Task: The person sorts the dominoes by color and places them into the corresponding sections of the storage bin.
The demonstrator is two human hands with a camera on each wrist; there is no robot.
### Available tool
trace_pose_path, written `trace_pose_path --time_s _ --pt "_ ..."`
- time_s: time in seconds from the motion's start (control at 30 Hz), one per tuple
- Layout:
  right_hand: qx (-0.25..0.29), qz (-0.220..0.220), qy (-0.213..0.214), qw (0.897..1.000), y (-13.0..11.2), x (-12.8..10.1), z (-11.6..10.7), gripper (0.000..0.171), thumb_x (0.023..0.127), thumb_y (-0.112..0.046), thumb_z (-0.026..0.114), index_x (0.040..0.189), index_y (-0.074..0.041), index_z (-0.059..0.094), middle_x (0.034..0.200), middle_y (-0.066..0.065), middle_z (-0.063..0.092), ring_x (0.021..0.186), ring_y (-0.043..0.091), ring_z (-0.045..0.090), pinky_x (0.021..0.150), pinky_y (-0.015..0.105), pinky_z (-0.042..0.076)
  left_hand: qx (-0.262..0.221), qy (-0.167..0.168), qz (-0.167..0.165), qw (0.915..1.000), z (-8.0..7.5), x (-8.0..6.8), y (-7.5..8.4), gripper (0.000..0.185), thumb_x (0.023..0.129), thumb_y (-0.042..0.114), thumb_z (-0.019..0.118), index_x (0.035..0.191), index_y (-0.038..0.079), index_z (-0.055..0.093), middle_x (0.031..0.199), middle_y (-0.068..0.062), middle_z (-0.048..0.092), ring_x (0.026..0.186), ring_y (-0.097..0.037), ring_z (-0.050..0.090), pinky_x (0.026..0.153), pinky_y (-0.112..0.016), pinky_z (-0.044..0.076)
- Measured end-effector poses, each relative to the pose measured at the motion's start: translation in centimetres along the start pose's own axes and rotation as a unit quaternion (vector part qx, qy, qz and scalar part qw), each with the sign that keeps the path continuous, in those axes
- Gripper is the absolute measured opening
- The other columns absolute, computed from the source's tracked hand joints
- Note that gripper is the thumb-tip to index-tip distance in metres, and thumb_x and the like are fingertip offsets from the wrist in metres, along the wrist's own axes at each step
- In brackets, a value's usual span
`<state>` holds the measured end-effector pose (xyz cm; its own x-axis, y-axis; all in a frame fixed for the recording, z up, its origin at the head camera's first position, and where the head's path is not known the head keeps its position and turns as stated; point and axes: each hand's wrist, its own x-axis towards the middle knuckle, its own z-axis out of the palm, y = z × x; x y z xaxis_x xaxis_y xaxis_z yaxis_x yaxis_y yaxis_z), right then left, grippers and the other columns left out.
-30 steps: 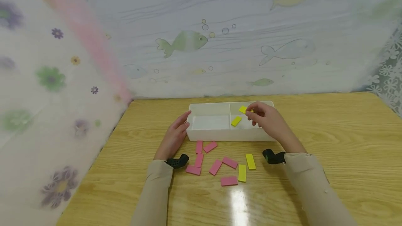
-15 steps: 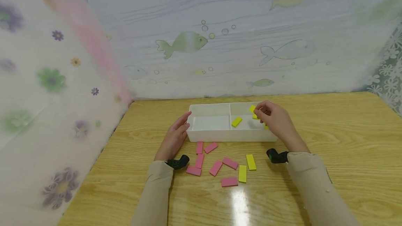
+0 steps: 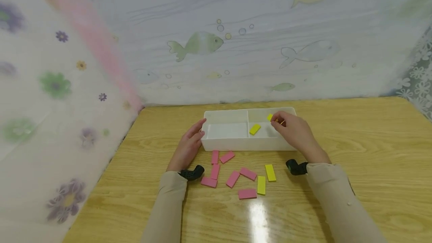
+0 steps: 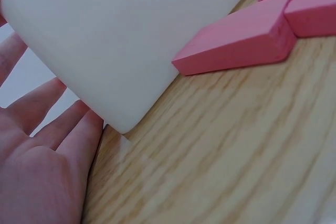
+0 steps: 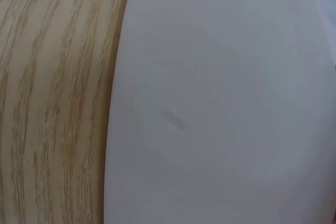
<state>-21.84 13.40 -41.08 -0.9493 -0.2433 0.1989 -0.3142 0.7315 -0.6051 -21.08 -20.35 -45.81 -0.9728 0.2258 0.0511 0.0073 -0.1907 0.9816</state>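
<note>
Could drop the yellow tile (image 3: 270,117) askew in the right compartment (image 3: 266,130) of the divided white box (image 3: 248,144) if loosening too early; might shove the box sideways by pressing too hard on its left end. Apparently pinching that tile with the right hand (image 3: 294,129), angled inward; touching the left end with the left hand (image 3: 186,149), fingers spread.

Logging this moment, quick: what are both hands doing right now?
Left hand: open, fingers resting against the end of the white box.
Right hand: closed, pinching a yellow block.
</note>
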Motion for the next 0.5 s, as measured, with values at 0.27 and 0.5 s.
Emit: trace_pose_path --time_s 0.27,0.5 --pt "-0.064 -0.017 0.003 0.998 -0.05 0.06 0.44 0.012 0.089 -0.020 0.055 0.098 -0.013 0.059 0.084 0.002 0.060 0.067 0.018 0.050 0.057 0.031 0.040 0.009 0.003 0.003 0.9999 0.18 -0.05 -0.01 0.043 0.094 0.016 0.046 0.136 0.018 0.039 0.145 0.004 0.020 0.134 -0.016 0.011 0.105 -0.039 0.017" --pt "-0.104 -0.012 -0.004 0.994 -0.28 0.12 0.76 0.012 0.087 -0.021 0.058 0.096 -0.014 0.060 0.084 0.001 0.060 0.064 0.015 0.051 0.053 0.029 0.040 0.012 -0.004 0.000 0.9999 0.21 -0.10 0.24 0.043 0.095 0.014 0.044 0.137 0.016 0.037 0.144 0.005 0.022 0.134 -0.019 0.012 0.105 -0.039 0.018"
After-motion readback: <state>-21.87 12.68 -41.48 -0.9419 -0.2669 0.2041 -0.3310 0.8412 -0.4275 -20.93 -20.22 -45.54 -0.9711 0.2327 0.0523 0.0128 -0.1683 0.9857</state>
